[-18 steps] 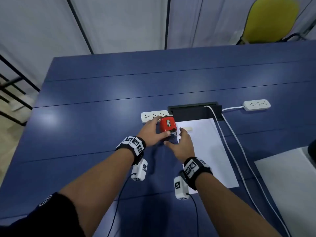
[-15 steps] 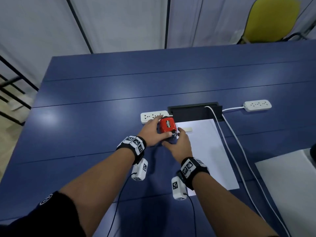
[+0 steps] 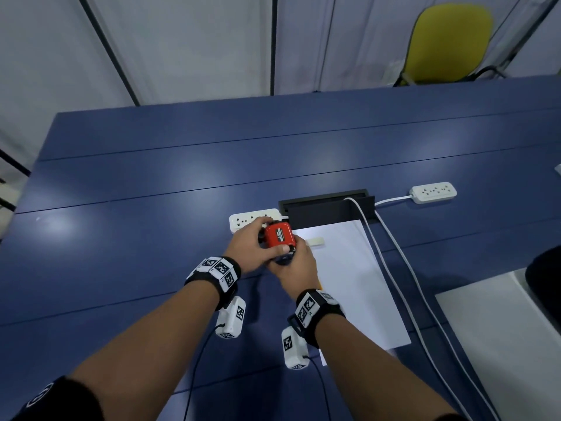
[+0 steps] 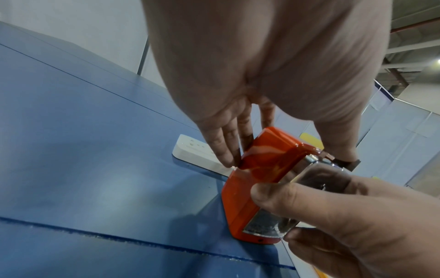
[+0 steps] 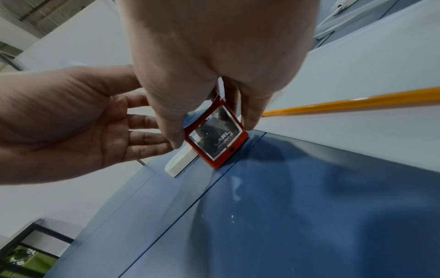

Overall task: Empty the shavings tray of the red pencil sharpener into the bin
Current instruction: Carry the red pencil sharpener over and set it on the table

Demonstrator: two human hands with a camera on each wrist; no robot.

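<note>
The red pencil sharpener (image 3: 278,235) stands on the blue table (image 3: 151,238), at the left edge of a white paper sheet. My left hand (image 3: 252,244) holds its body from the left, with fingers (image 4: 226,148) along the far side and the thumb over the top front. My right hand (image 3: 296,265) is at the front and pinches the clear shavings tray (image 5: 214,135) between thumb and fingers. The tray (image 4: 266,223) looks dark with shavings and sits in the red base. I cannot tell whether it has slid out. No bin is clearly in view.
A white power strip (image 3: 255,218) lies just behind the sharpener, next to a black cable box (image 3: 328,208). An eraser (image 3: 315,241) and a yellow pencil (image 5: 357,103) lie on the paper (image 3: 349,284). White cables (image 3: 394,253) run down the right. A dark object (image 3: 546,268) sits at the right edge.
My right hand has moved up from the table onto the sharpener's front and now pinches the tray. My left hand has stayed on the red body.
</note>
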